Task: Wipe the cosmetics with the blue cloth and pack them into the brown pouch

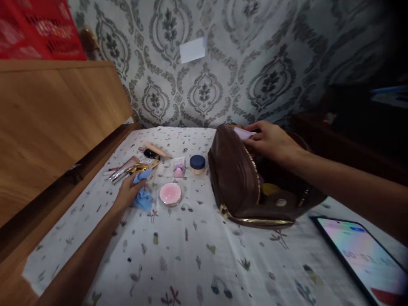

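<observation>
My left hand [127, 190] is closed around a crumpled light-blue cloth [143, 197] at the left of the bed or table cover. Just beyond it lie several slim cosmetic tubes and sticks, among them a silver tube [123, 171] and a peach tube [156, 149]. My right hand [266, 138] reaches into the top of a brown zip bag [234, 178] standing open. Its fingers pinch a pale lilac item [244, 134] at the bag's rim; its kind is unclear. Inside the bag, something yellow [270, 188] shows; the rest is dark.
A pink round compact [170, 194], a small pink-and-white tube [179, 167] and a blue-lidded jar [197, 164] stand between the hands. A phone [360, 255] showing a timer lies at right. A wooden panel [60, 131] borders the left; a patterned wall [204, 93] rises behind.
</observation>
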{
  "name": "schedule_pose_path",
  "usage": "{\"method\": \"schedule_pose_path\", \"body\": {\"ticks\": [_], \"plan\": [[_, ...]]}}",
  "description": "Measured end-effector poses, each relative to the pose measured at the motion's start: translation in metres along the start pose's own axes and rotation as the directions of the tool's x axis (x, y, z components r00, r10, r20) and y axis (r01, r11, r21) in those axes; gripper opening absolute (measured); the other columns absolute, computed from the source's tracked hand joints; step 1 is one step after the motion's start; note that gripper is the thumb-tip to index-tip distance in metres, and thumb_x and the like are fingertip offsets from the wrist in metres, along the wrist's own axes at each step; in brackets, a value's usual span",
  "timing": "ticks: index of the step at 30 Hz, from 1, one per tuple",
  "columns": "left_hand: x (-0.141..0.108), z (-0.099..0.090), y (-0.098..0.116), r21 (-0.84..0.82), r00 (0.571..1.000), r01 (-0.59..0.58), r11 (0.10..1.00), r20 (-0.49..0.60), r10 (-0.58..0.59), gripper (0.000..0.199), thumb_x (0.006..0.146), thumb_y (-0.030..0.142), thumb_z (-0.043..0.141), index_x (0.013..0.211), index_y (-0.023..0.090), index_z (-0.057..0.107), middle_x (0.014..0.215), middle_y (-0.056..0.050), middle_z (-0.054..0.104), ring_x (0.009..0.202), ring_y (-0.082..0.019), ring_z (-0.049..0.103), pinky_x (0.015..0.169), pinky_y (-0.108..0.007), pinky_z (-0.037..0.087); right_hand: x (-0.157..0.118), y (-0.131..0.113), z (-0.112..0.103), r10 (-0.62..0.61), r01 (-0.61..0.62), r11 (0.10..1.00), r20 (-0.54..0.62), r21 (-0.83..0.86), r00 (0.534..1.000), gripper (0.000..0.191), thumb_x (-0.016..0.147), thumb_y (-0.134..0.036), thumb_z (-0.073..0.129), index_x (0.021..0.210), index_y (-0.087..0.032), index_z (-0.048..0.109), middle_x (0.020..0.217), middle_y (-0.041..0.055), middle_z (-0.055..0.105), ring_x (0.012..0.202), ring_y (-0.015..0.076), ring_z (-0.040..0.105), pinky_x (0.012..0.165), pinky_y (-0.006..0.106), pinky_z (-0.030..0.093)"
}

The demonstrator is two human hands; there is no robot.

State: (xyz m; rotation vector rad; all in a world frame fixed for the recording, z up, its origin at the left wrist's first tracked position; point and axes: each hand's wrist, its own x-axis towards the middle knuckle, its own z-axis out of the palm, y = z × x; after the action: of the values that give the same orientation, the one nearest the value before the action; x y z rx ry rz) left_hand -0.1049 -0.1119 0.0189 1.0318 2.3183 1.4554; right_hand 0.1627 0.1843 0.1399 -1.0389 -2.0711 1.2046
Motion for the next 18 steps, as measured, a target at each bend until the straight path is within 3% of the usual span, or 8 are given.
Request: {"method": "schedule_pose_path", "body": {"ticks": [3, 10, 14, 18], "plan": [[-0.001, -0.010, -0.004, -0.004, 1.000, -0.004, 1.000, -0.027, 0.004, 0.036, 0.073, 0.053, 0.066, 0.083, 0.018, 0.062, 0.065, 0.002, 0.060, 0.057, -0.016, 0.054, 0.053, -0.026, 0.044, 0.000, -0.004, 0.002, 0.048, -0.050, 0.994, -0.027, -0.100, 0.998, 0.036, 0.088, 0.002, 0.060, 0.119, -0.013, 0.052, 0.059, -0.0073, 0.058, 0.047, 0.0100, 0.055, 0.048, 0.019, 0.043], [-0.012, -0.038, -0.025, 0.048, 0.997, -0.006, 0.999, -0.082, 0.010, 0.031, 0.073, 0.050, 0.069, 0.073, 0.020, 0.061, 0.063, 0.001, 0.061, 0.058, -0.016, 0.055, 0.054, -0.026, 0.044, 0.017, -0.001, 0.010, 0.004, -0.014, 0.967, -0.039, -0.254, 0.999, 0.040, 0.089, -0.003, 0.061, 0.127, -0.012, 0.051, 0.068, -0.0037, 0.058, 0.055, 0.0098, 0.051, 0.052, 0.021, 0.038], [-0.006, -0.066, -0.033, 0.084, 0.979, 0.012, 0.996, -0.205, 0.006, 0.038, 0.070, 0.053, 0.067, 0.086, 0.018, 0.065, 0.066, 0.002, 0.062, 0.058, -0.017, 0.056, 0.055, -0.027, 0.045, 0.012, -0.002, 0.010, 0.033, -0.045, 0.970, -0.054, -0.238, 0.998, 0.042, 0.091, -0.005, 0.061, 0.132, -0.009, 0.050, 0.073, -0.0008, 0.061, 0.056, 0.0087, 0.053, 0.056, 0.023, 0.041], [0.013, -0.096, -0.035, 0.146, 0.934, 0.033, 0.989, -0.356, 0.022, 0.032, 0.067, 0.050, 0.064, 0.079, 0.019, 0.060, 0.062, 0.003, 0.057, 0.058, -0.016, 0.053, 0.055, -0.026, 0.043, -0.001, -0.007, 0.008, -0.004, -0.016, 0.957, -0.069, -0.290, 0.998, 0.041, 0.095, -0.008, 0.061, 0.134, -0.003, 0.051, 0.076, 0.0046, 0.066, 0.054, 0.0062, 0.052, 0.059, 0.024, 0.043]]}}
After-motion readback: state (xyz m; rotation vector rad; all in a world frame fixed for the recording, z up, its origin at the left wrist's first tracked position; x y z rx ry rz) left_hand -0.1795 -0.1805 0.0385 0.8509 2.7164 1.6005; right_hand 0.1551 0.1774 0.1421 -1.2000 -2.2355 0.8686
